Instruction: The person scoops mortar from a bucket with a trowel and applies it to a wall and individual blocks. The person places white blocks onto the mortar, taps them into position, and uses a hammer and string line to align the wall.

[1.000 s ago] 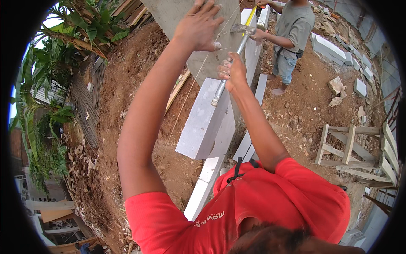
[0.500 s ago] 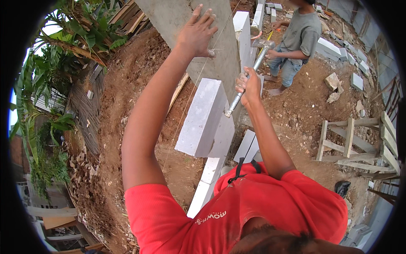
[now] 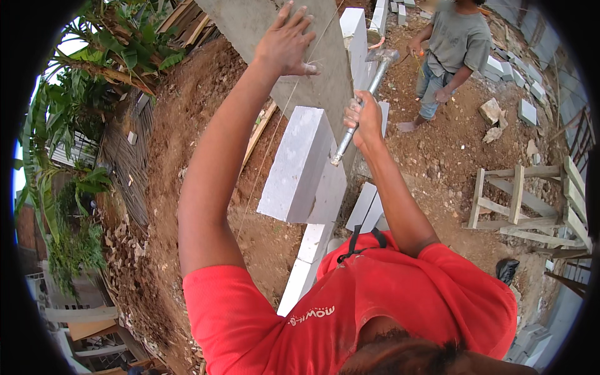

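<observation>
My left hand [image 3: 285, 44] rests with fingers spread on the grey concrete column [image 3: 240, 22], beside a thin string line [image 3: 275, 134]. In my right hand [image 3: 364, 117] is a hammer [image 3: 377, 82], its fingers wrapped round the metal handle. The hammer's head points away from me, and the handle's lower end is close to the white blocks. A white lightweight block [image 3: 290, 165] sits on top of the block wall [image 3: 330, 184], just below the column. Lower courses of the wall [image 3: 299, 281] run back toward my body.
A co-worker [image 3: 456, 44] in a grey shirt stands at the far right, holding something orange. Wooden trestles [image 3: 519, 200] stand to the right, with loose white blocks [image 3: 528, 112] and broken stone [image 3: 490, 112] beyond. Banana plants [image 3: 119, 47] and a brown soil bank [image 3: 181, 125] lie left.
The co-worker has shifted right and turned, lowering one arm. My left hand stays on the column and my right keeps its grip on the hammer; the view has moved slightly.
</observation>
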Tool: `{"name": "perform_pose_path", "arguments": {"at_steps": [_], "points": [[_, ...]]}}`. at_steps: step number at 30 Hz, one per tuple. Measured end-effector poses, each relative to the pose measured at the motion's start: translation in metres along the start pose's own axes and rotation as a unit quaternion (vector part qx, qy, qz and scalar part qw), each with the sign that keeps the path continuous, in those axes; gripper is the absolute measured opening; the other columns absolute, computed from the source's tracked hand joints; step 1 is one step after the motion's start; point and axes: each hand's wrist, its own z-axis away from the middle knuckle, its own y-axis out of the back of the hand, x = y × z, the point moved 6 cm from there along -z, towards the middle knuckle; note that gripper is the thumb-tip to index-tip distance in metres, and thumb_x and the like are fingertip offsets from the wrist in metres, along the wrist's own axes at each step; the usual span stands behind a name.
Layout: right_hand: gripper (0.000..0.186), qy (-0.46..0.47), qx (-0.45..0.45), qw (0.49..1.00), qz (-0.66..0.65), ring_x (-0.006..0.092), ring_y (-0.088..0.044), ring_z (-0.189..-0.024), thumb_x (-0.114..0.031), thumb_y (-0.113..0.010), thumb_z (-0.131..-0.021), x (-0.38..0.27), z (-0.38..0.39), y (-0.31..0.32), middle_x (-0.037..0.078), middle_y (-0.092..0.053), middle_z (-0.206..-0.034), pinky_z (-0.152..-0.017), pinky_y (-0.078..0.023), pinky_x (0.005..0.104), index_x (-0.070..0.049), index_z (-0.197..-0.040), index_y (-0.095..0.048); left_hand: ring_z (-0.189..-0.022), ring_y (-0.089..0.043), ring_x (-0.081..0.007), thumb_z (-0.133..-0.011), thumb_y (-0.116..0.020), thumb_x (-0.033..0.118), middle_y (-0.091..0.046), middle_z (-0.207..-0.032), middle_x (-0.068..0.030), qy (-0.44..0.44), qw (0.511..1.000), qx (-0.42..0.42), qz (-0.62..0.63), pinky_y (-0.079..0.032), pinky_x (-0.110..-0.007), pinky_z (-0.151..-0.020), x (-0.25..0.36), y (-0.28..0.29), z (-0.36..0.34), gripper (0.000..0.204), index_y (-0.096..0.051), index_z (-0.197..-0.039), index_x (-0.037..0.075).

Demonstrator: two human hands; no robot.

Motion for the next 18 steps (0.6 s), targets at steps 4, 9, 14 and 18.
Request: {"name": "perform_pose_path", "arguments": {"at_steps": [4, 9, 14, 18], "points": [[0.025, 0.017, -0.001, 1.000, -0.018, 0.0084, -0.033, -0.045, -0.032, -0.057, -0.100, -0.004, -0.003, -0.004, -0.004, -0.035, -0.062, -0.040, -0.027, 0.0280, -0.014, -0.090, -0.042, -0.155, -0.027, -0.0343, -0.070, -0.073, 0.070, -0.048, -0.155, -0.0179, 0.001, 1.000, -0.012, 0.005, -0.003, -0.058, -0.129, 0.002, 0.004, -0.003, 0.088, -0.066, -0.131, 0.007], [0.034, 0.080, -0.017, 0.995, -0.059, 0.0083, -0.032, -0.042, -0.043, -0.053, -0.106, -0.033, -0.004, -0.033, -0.003, -0.036, -0.059, -0.039, -0.025, 0.0268, -0.016, -0.089, -0.041, -0.154, -0.029, -0.0344, -0.070, -0.076, 0.064, -0.047, -0.155, -0.0194, -0.003, 0.999, -0.047, -0.019, -0.004, -0.056, -0.130, 0.004, 0.010, -0.005, 0.088, -0.063, -0.134, 0.005], [0.040, 0.185, 0.000, 0.979, -0.090, 0.0087, -0.031, -0.042, -0.048, -0.052, -0.106, -0.043, -0.039, -0.081, -0.003, -0.035, -0.059, -0.037, -0.025, 0.0274, -0.015, -0.087, -0.038, -0.156, -0.025, -0.0243, -0.076, -0.069, 0.041, -0.047, -0.156, -0.0089, 0.015, 0.998, -0.007, -0.053, -0.001, -0.050, -0.131, -0.003, -0.001, -0.008, 0.073, -0.055, -0.140, 0.008], [0.042, -0.011, -0.028, 0.993, -0.112, 0.0095, -0.032, -0.042, -0.047, -0.052, -0.105, -0.010, -0.094, -0.088, -0.003, -0.035, -0.059, -0.037, -0.024, 0.0283, -0.015, -0.083, -0.036, -0.155, -0.028, -0.0249, -0.065, -0.066, 0.025, -0.049, -0.154, -0.0091, 0.005, 1.000, 0.012, 0.014, -0.004, -0.049, -0.131, 0.002, -0.005, -0.008, 0.079, -0.050, -0.140, 0.005]]}}
